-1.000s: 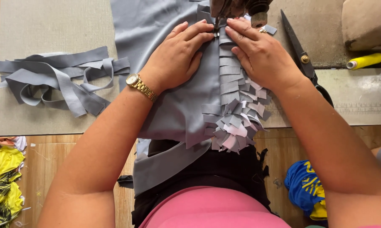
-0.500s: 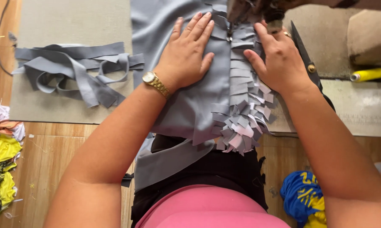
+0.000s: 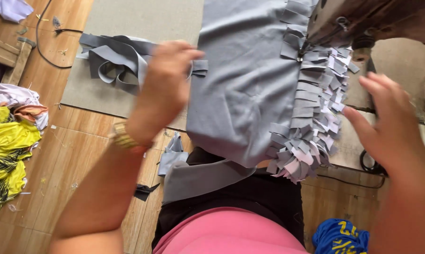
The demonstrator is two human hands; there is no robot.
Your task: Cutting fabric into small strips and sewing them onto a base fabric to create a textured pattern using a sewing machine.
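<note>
— What's your grip doing?

— My right hand is open with the fingers spread. It holds nothing and hangs at three o'clock of the fringe of grey tabs, fingertips just beside it. My left hand is blurred and its fingers curl downward. I can't tell whether it has pinched anything. It's at nine o'clock of the grey cloth, over that cloth's edge.

— And where's the cloth?

— It lies flat on the worktop. Its far end sits under the sewing machine at one o'clock, and its near end droops off towards my lap at six. The tabs run down its right side.

— Which step is this?

— I'd judge it a pause in stitching the row of tabs. The cloth is under the machine, but neither hand is steadying it.

— What does the next move call for?

— The loose grey strips lie at nine o'clock, just past my left hand. Picking one up would take a clean pinch. Any further stitching would need both palms back on the cloth.

— What's changed from half a second ago?

— Both hands were pressed flat by the needle then. They've lifted and parted since, left towards nine, right towards three.
</note>
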